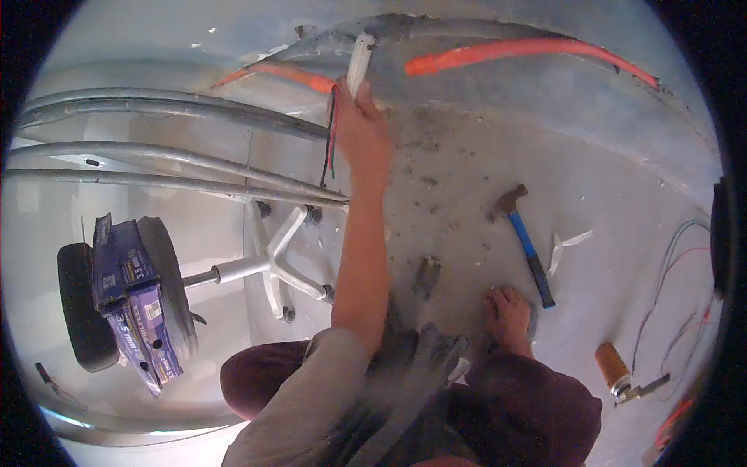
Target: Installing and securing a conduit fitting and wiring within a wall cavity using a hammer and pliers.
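Observation:
My left hand (pixel 364 132) reaches forward to the wall channel, its fingers closed round a short white tube-like piece (pixel 360 64) that stands up past the fingers. Black, red and green wires (pixel 332 138) hang beside that hand. The end of an orange flexible conduit (pixel 307 79) lies just left of the fingers. To the right, across a gap, another orange conduit (pixel 513 50) runs along the broken channel. My right hand is out of view.
A blue-handled hammer (pixel 527 247) lies on the debris-strewn floor near my bare foot (pixel 510 315). An orange canister (pixel 613 369) and loose wires (pixel 661 292) are at right. At left, metal pipes (pixel 179 101) extend past a toppled swivel chair (pixel 272 268) bearing purple boxes (pixel 136 284).

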`<act>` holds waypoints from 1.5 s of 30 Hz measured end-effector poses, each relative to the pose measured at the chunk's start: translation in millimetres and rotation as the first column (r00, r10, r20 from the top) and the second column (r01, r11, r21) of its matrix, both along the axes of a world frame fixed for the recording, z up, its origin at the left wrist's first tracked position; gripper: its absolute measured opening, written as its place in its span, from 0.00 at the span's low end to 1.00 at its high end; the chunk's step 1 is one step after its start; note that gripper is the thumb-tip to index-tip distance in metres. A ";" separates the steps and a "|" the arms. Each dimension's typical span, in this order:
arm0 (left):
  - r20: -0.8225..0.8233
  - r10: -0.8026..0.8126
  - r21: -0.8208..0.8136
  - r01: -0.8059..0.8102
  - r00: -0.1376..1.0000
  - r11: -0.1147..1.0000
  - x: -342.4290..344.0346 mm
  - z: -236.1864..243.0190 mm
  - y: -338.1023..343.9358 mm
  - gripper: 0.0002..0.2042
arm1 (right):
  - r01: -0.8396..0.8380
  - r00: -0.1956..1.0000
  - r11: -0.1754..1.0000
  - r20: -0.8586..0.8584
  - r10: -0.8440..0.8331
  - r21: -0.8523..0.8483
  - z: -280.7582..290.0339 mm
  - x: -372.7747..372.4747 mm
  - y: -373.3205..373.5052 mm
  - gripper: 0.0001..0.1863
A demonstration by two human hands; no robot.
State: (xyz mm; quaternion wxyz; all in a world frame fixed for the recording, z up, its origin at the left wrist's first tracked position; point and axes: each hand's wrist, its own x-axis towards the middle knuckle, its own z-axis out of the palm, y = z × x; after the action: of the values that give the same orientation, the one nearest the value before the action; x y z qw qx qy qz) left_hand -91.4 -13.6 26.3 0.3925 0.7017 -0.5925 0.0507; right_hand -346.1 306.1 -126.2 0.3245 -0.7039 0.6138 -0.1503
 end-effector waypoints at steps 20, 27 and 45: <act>0.244 -0.211 0.252 0.148 0.947 0.956 76.5 -123.5 108.4 0.18 | -0.060 0.995 0.998 0.074 0.060 0.007 -4.4 11.8 -10.5 0.12; -0.359 -0.264 0.887 0.415 0.895 0.202 35.1 -73.0 159.2 0.36 | -0.163 0.938 0.985 0.302 0.173 -0.060 -31.5 32.7 -20.3 0.14; -0.848 0.049 0.507 0.781 0.528 0.364 13.2 -29.1 158.2 0.27 | 0.022 0.936 0.999 0.351 -0.035 0.040 -18.1 21.9 -21.2 0.08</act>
State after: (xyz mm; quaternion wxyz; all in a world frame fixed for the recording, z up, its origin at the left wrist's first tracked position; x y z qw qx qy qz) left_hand -78.2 144.6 -2.8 0.1860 0.5684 -0.4664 -0.6518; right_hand -324.2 284.9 -144.3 0.4389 -0.6510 0.5586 -0.2674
